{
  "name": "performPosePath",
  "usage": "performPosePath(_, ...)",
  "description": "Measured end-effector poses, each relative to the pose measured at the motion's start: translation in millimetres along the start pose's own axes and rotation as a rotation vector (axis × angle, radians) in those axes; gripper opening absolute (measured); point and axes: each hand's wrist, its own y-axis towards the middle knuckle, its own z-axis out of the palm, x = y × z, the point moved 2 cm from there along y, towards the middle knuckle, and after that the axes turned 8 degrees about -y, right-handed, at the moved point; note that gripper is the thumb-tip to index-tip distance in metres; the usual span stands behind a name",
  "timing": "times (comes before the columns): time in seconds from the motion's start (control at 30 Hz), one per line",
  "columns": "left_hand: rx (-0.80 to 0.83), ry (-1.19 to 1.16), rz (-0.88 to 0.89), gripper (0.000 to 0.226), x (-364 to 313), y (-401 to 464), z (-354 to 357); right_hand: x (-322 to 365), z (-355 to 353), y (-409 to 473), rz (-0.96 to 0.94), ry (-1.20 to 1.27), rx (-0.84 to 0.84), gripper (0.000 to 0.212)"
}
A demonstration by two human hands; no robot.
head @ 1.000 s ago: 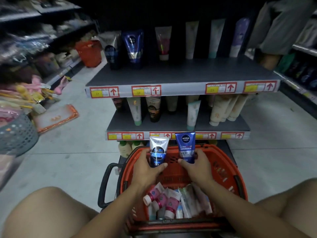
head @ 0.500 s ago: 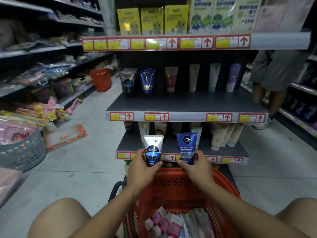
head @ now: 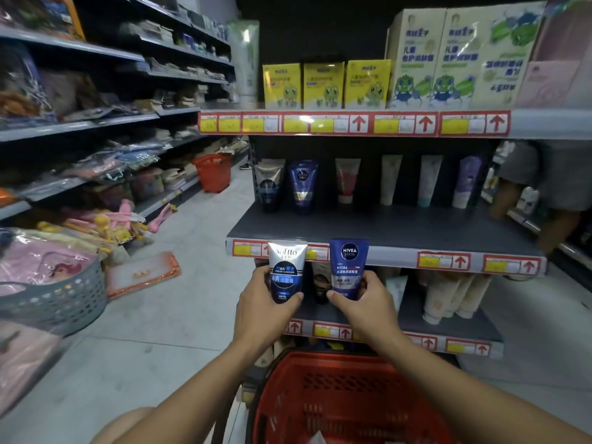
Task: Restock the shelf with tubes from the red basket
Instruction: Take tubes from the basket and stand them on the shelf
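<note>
STEP: carry to shelf | HANDS: left hand grips Softto tube, right hand grips Nivea tube | NEXT: stand both upright beside matching tubes.

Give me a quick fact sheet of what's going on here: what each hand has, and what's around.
left hand: grips a white and blue Softto tube, held upright
right hand: grips a blue Nivea Men tube, held upright
red basket: below the hands, near the bottom edge
middle shelf: six tubes standing along the back, front bare
top shelf: yellow boxes and taller pale cartons
aisle: a second red basket on the floor at left
</note>
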Motion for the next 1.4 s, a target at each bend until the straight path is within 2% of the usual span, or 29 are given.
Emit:
performPosePath(0.17, -0.025, 0.027, 0.078, 0.066, -21.7, 35.1, -10.3, 34.0, 0.2, 33.7, -0.061, 0.024, -0.028, 0.043)
performPosePath(0.5, -0.081, 0.128, 0.154, 0.08, -45.4, 118.5, -19.0, 70.4, 5.4, 111.0, -0.093, -0.142, -0.122, 0.056)
performPosePath(0.77, -0.089, 0.173, 0.116, 0.082, -35.6, 166.0, -10.3, 71.8, 25.4, 148.5, -0.062, -0.22, -0.102, 0.056)
performPosePath(1.03, -0.104, 0.21, 0.115, 0.077, -20.2, 174.1, 0.5, 70.3, 31.4, 154.6, -0.094, -0.297, -0.086, 0.06)
performPosePath(1.2, -0.139, 0.236, 0.07, 0.073, -15.9, 176.1, 1.6, 66.1, 30.2, 156.5, -0.099, -0.367, -0.041, 0.048)
performPosePath(1.4, -0.062, 0.293, -0.014, 0.073, -16.3, 194.8, -3.4, 81.2, 40.5, 169.7, -0.104, -0.411, 0.025, 0.06)
